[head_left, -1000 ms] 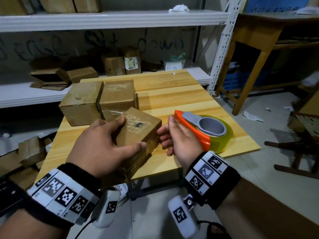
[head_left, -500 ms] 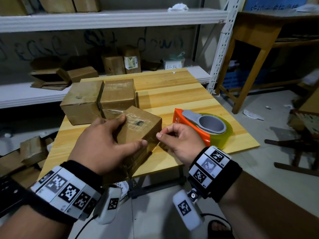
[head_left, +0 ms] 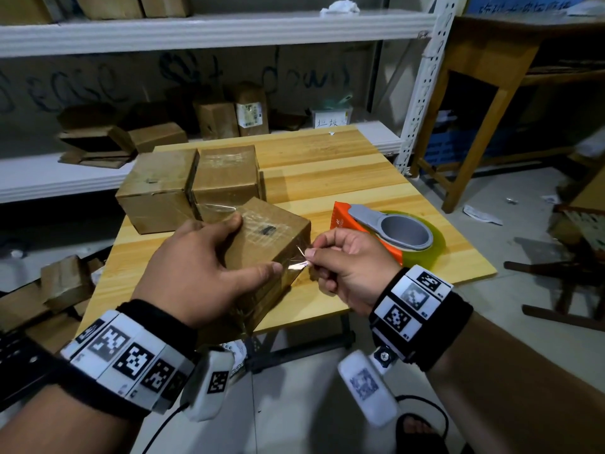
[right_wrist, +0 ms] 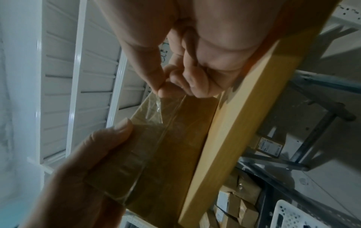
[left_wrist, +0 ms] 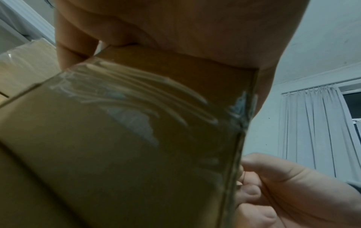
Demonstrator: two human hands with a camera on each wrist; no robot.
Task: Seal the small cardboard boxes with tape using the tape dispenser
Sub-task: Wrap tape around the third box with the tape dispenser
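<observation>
A small brown cardboard box point(head_left: 271, 231) sits tilted at the near edge of the wooden table point(head_left: 343, 178). My left hand point(head_left: 209, 257) grips it from above, thumb on its near side. Glossy clear tape covers the box's side point(left_wrist: 125, 108). My right hand point(head_left: 343, 260) pinches a loose end of clear tape point(head_left: 299, 262) at the box's right corner, seen close in the right wrist view as tape point(right_wrist: 158, 106) between thumb and forefinger. The orange and grey tape dispenser point(head_left: 386, 231) with its yellow-green roll lies on the table just behind my right hand.
Two more cardboard boxes point(head_left: 157, 188) point(head_left: 226, 178) stand side by side behind the held one. White metal shelving point(head_left: 209, 31) with further boxes rises behind the table. A wooden desk point(head_left: 491, 60) stands at the right; flattened cardboard point(head_left: 49, 290) lies on the floor at left.
My right hand left the dispenser, moved to the box's right corner and now pinches a tape end, pulling it slightly away. My left hand kept its grip on the box.
</observation>
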